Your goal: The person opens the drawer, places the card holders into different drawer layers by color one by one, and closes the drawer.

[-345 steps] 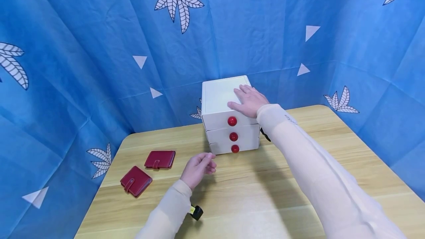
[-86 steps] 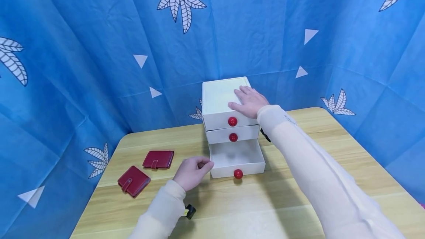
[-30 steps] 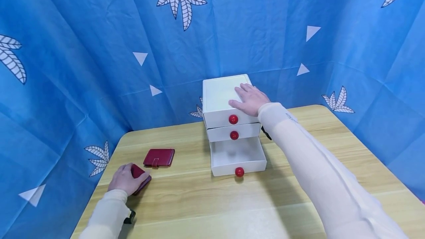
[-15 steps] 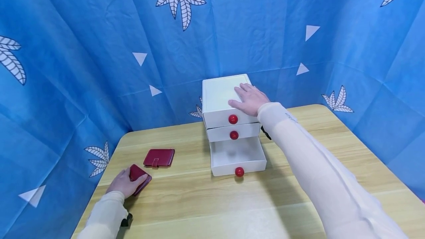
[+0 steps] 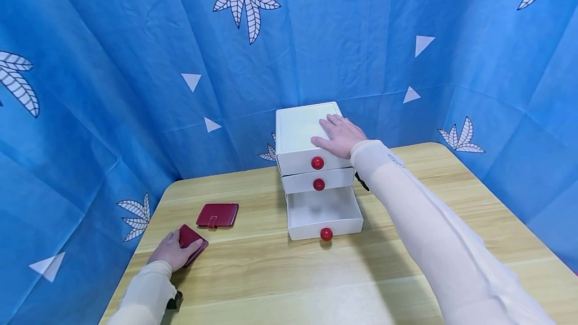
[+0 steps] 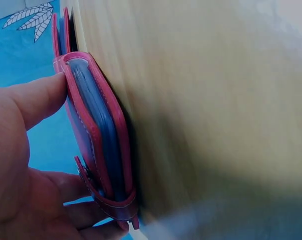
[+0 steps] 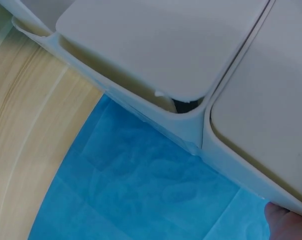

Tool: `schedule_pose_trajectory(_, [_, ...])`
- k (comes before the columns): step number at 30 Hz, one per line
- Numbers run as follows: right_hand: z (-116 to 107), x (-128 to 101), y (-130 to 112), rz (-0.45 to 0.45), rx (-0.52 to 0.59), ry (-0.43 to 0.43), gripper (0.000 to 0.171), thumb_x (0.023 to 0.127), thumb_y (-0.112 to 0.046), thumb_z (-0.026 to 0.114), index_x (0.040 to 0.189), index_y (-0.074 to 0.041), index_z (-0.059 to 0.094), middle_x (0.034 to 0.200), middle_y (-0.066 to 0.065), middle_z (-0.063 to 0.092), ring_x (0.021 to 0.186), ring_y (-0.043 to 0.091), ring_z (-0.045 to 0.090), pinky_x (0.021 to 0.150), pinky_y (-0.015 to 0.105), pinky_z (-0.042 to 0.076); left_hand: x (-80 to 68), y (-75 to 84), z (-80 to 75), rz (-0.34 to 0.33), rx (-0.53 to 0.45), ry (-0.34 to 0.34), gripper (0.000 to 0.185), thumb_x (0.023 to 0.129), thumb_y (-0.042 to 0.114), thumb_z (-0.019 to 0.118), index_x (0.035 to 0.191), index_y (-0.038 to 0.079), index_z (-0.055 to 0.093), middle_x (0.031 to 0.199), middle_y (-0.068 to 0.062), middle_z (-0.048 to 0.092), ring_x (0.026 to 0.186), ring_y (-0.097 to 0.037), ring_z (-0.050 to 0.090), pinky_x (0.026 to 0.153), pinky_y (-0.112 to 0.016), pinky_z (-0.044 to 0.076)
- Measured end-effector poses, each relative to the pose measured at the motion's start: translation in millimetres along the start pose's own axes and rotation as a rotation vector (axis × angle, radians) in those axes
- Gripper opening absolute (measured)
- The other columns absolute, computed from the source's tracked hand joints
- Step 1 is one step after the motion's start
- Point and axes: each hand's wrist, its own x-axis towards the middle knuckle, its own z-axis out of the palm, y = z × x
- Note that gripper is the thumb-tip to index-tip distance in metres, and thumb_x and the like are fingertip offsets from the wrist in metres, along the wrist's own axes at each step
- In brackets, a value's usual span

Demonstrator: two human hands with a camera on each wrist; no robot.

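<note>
Two red wallets lie on the left part of the tabletop [image 5: 280,275], well apart from the white drawer unit [image 5: 302,134]. The nearer wallet [image 5: 191,242] sits under the left hand [image 5: 173,251], whose thumb and fingers curl round its edges; the left wrist view shows it [image 6: 98,145] pinched across its thickness between the thumb and the lower fingers, one long edge against the wood. The second wallet [image 5: 218,214] lies flat just beyond, untouched, its snap tab on top.

By the look of it the wallet is light, with a soft stitched leather-like cover over a firmer stack of card sleeves, so it should give a little under pressure without folding. The cover seems smooth and may slip, and the judged best hold is across the two long edges near the middle, clear of the snap tab.

The right hand [image 5: 339,137] rests flat on top of the drawer unit, fingers straight and spread. The unit has three drawers, each with one red knob, three knobs in all; the bottom drawer [image 5: 322,212] stands pulled out and its visible floor is bare, while the upper two are closed.
</note>
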Motion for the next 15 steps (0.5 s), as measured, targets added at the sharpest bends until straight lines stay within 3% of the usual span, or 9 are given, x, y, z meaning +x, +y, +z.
schedule_pose_trajectory(15, [0.1, 0.5, -0.6, 0.010, 0.005, -0.005, 0.081, 0.093, -0.067, 0.032, 0.154, -0.015, 0.023, 0.159, 0.011, 0.016, 0.146, 0.029, 0.010, 0.117, 0.046, 0.010, -11.2, 11.5, 4.0, 0.045, 0.018, 0.018, 0.102, 0.089, 0.066, 0.047, 0.141, -0.018, 0.022, 0.139, -0.044, 0.026, 0.125, -0.057, 0.032, 0.100, -0.064, 0.033])
